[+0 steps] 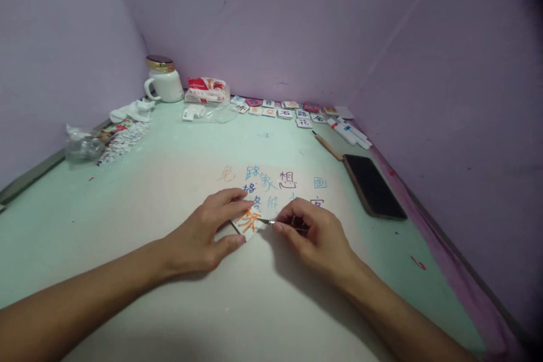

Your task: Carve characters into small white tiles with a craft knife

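Observation:
A small white tile (251,225) with an orange character on it lies on a pale sheet in front of me. My left hand (212,226) grips it between thumb and fingertips at its left side, along a dark edge. In my right hand (311,232) is a craft knife (268,222), pinched like a pen, its blade pointing left onto the tile's orange strokes. Part of the knife's handle is hidden by my fingers. Beyond the hands, handwritten characters (287,180) in blue, purple and orange cover the sheet.
A phone (375,186) lies at right, with a wooden-handled tool (328,146) and white markers (348,131) behind it. Several character tiles (285,114) line the back. A lidded mug (165,85), a red-and-white packet (207,91), a plastic bag (85,144) and scraps (125,141) stand at left.

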The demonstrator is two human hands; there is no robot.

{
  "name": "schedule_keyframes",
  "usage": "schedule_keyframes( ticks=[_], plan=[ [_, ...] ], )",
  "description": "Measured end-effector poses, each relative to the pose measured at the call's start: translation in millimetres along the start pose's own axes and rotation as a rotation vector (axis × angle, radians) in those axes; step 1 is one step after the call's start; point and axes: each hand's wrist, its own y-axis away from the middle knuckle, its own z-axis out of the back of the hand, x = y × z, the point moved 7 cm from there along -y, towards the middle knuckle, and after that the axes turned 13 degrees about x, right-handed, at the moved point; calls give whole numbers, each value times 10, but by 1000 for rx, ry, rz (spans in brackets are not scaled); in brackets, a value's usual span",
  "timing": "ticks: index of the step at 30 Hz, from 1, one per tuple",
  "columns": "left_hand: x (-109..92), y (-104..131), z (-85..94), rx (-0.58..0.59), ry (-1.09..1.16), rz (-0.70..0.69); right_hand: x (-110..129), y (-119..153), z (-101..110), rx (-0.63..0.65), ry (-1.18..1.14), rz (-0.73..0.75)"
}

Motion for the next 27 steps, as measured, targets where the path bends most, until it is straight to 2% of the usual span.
schedule_keyframes(
  ticks=[4,9,19,27],
  plan=[
    [-47,-40,-15,-19,-106,26,3,10,39,-22,121,-3],
    [-87,-88,-18,11,-99,26,3,19,29,-12,201,-24],
    [-94,-71,-24,24,-105,-8,40,13,-55,-15,286,6],
    [-107,-81,-18,37,-98,0,45,-9,-72,39,297,81]
  ],
)
